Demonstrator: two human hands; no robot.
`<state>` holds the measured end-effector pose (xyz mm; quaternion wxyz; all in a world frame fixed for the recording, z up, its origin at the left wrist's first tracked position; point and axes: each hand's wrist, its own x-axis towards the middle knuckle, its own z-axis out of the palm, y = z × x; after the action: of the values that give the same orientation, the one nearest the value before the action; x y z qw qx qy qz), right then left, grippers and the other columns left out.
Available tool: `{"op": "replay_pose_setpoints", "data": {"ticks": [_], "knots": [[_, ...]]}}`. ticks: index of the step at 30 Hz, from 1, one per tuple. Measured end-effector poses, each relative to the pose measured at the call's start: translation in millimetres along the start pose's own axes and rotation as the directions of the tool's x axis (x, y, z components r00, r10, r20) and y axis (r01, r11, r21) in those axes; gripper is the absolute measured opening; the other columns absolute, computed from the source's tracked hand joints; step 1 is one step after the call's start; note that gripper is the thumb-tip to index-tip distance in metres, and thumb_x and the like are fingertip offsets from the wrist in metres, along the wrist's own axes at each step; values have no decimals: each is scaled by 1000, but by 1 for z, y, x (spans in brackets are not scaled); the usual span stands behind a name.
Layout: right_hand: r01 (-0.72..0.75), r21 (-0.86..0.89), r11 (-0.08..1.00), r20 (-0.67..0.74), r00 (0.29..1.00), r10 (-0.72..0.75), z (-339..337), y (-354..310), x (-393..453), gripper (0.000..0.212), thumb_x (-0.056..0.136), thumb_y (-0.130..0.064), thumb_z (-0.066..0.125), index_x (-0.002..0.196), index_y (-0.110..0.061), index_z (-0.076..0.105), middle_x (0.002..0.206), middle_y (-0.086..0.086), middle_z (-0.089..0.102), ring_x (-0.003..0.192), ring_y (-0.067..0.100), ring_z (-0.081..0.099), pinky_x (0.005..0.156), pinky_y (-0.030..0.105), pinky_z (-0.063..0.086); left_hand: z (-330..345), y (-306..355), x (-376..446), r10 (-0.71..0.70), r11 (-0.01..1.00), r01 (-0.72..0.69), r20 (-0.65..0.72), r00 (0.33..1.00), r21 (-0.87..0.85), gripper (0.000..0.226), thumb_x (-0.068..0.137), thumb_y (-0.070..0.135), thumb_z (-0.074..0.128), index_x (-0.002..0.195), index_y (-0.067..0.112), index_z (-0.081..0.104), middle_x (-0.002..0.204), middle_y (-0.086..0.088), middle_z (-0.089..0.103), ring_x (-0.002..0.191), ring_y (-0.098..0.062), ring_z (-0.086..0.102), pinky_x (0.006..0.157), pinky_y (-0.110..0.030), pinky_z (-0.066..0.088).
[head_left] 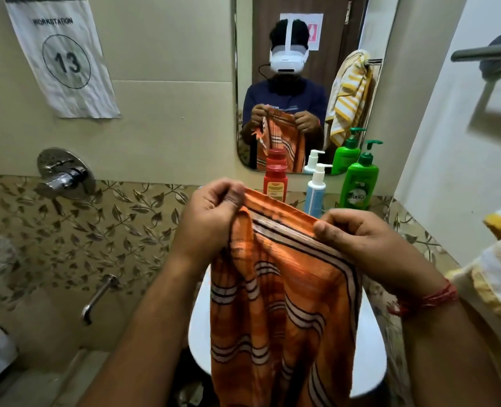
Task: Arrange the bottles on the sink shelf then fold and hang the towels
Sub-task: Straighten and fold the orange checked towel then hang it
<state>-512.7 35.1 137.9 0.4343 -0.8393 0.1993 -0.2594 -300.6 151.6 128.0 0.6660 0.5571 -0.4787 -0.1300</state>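
An orange cotton towel with black and white stripes is held up over the white ceramic sink, its top edge stretched between both hands. The left hand is curled round one upper corner, the cloth pinched between thumb and fingers; the right hand pinches the other corner in the same way, thumb on the near face. The gripped hem runs from upper left to lower right, so the left corner is carried slightly higher and farther off. The long axis of the towel hangs straight down from that hem, the loose length falling in front of the sink and out of view below. A fold is judged to be in hand: the two corners can be brought together, neither hand being clearly nearer to the midline of the cloth.

On the shelf behind the hands three bottles are stood upright in a row beneath the mirror: a red plastic bottle with a red cap, a pale blue pump bottle with a white head, and a green pump bottle. What is inside them cannot be told. A yellow-and-white striped towel is seen at the right edge, below a metal bar.
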Motion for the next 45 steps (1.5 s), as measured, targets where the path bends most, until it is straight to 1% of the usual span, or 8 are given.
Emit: {"op": "replay_pose_setpoints", "data": {"ticks": [3,11,20,24,28,37,41,45], "knots": [[12,48,999,-87,996,-8,-9,10,-6,40,90,-45,59,85,-5,67,82,20,65,73,22,63,66,36,48,-14,-2,3,-40,997,47,-117,992,64,21,98,35,59,84,25,70,73,10,70,64,-6,66,58,-26,51],[161,-80,984,-15,987,-163,19,-24,20,25,98,-29,57,88,-8,65,84,14,66,80,28,65,73,47,53,25,10,-3,-124,981,23,532,838,191,22,90,42,65,107,29,70,102,5,72,98,-11,69,85,-34,57],[-87,436,896,193,981,1,0,23,-2,45,71,-46,83,85,-5,69,83,14,66,74,25,63,63,29,57,-25,-11,7,-89,994,99,-156,984,56,23,88,46,64,86,24,71,78,9,72,72,-10,68,70,-32,52],[33,144,989,131,990,-52,10,2,14,24,89,-36,63,79,-15,68,77,2,64,73,18,61,67,34,52,2,4,3,-91,985,46,277,957,165,60,81,46,68,138,33,54,133,14,63,120,-5,61,95,-29,55],[154,-32,988,62,986,-152,20,-12,26,31,95,-40,57,82,-13,66,81,8,67,77,24,63,73,45,52,21,10,-2,-71,951,-112,555,829,289,27,94,37,65,115,21,69,105,0,71,101,-16,66,90,-46,56],[-86,355,931,108,993,51,1,20,-5,28,80,-40,76,84,-14,69,80,9,67,73,23,66,62,29,57,-29,-7,21,9,988,19,-183,983,152,21,90,42,66,86,22,69,74,15,69,68,0,61,67,-24,46],[5,263,965,103,994,-33,6,-6,7,20,93,-28,63,100,-12,71,95,17,73,88,31,72,76,39,61,-6,8,14,-67,990,14,383,921,139,55,85,38,72,137,32,55,131,13,65,120,-6,62,97,-32,55],[149,28,988,86,985,-151,13,-22,17,31,92,-41,58,91,-12,68,89,18,64,84,34,65,75,51,54,13,7,5,-80,983,-39,620,781,177,24,92,31,66,114,22,71,108,7,71,105,-8,67,90,-32,57]]}}
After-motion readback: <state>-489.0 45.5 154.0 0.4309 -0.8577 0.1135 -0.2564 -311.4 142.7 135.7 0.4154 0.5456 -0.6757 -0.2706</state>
